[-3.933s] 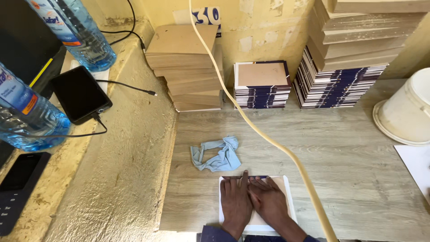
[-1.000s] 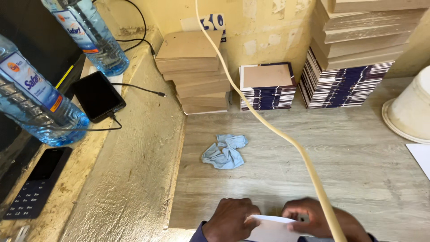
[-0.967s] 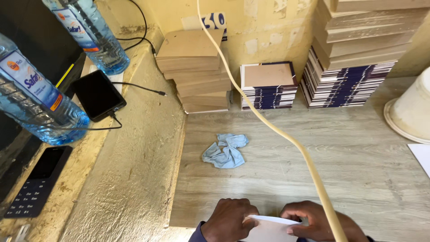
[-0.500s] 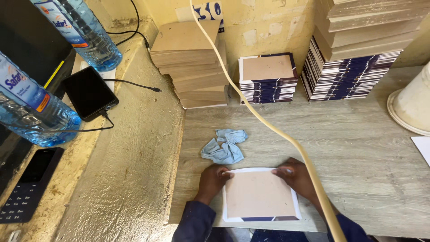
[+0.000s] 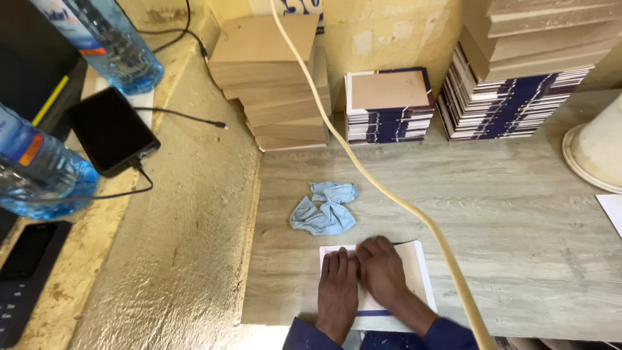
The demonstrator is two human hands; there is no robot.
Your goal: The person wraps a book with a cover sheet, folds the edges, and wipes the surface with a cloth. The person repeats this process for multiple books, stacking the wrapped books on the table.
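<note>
Both hands lie flat with fingers stretched out, gripping nothing: the left hand and the right hand press palm-down, side by side and touching, on a white sheet with a dark blue band near its lower edge. The sheet lies flat at the near edge of the grey wood-grain table, directly in front of the person.

A rough, yellowish concrete ledge runs along the table's left side. At the back, against the wall, stand a tall stack of brown boards, a large pile of blue-and-white booklets under more boards, and a shorter booklet stack topped with a brown card. A cream hose slants from the wall down across the table, passing just right of the sheet. Two blue water bottles and a black phone on a cable sit on the ledge. Part of a white bucket shows at the right edge. A crumpled light-blue cloth lies just beyond the sheet.
</note>
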